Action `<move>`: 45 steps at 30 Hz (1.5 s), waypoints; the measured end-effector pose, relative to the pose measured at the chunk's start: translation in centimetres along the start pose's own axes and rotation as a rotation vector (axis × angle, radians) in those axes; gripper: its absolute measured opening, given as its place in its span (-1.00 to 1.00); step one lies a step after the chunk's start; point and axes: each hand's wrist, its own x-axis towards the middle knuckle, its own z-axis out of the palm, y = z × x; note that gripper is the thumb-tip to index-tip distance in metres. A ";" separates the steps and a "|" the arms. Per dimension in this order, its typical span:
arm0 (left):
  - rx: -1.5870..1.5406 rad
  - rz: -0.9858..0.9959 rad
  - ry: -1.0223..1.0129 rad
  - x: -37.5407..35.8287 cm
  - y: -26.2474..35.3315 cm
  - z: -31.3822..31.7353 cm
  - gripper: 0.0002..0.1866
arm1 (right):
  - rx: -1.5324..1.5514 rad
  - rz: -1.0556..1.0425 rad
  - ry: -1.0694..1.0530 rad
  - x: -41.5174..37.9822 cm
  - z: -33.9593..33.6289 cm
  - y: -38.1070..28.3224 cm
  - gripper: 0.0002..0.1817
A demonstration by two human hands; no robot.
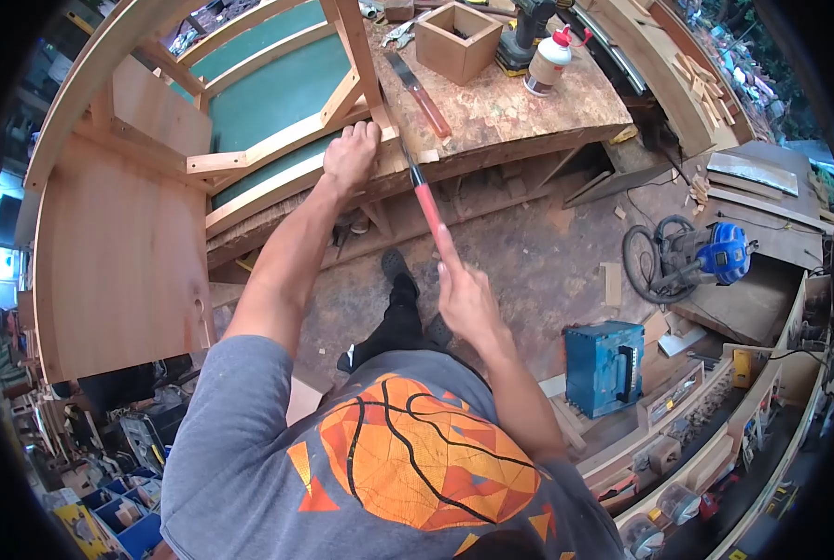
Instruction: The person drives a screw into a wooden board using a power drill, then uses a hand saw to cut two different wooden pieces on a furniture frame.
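My right hand [471,301] is wrapped round the red handle of a long, slim hand tool [428,207]. Its neck is black, and a narrow metal end reaches up to the corner of a wooden frame [277,149] at the bench edge. Seen nearly edge-on, the metal end does not show its kind. My left hand [352,154] is closed over the frame's rail near that same corner, knuckles up, with its fingertips hidden. A flat-bladed tool with a reddish wooden handle [424,105] lies on the workbench [520,126] just beyond.
On the bench stand a wooden box [457,45], a cordless drill [526,33] and a white glue bottle [549,63]. A wide wooden panel [123,261] is at the left. A blue vacuum [723,252] and a blue toolbox [604,369] sit on the right.
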 end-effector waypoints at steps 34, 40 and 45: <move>0.015 0.027 -0.023 0.2 0.1 -0.9 -0.59 | -0.098 0.071 -0.091 2.2 -2.0 -2.3 -0.17; -0.006 0.018 -0.061 -1.1 0.2 -0.2 -0.56 | -0.130 0.047 -0.112 -2.5 -3.9 -1.5 -0.17; -0.016 0.011 -0.066 -0.1 0.0 -0.1 -0.53 | -0.126 0.069 -0.120 5.3 -2.0 -2.8 -0.16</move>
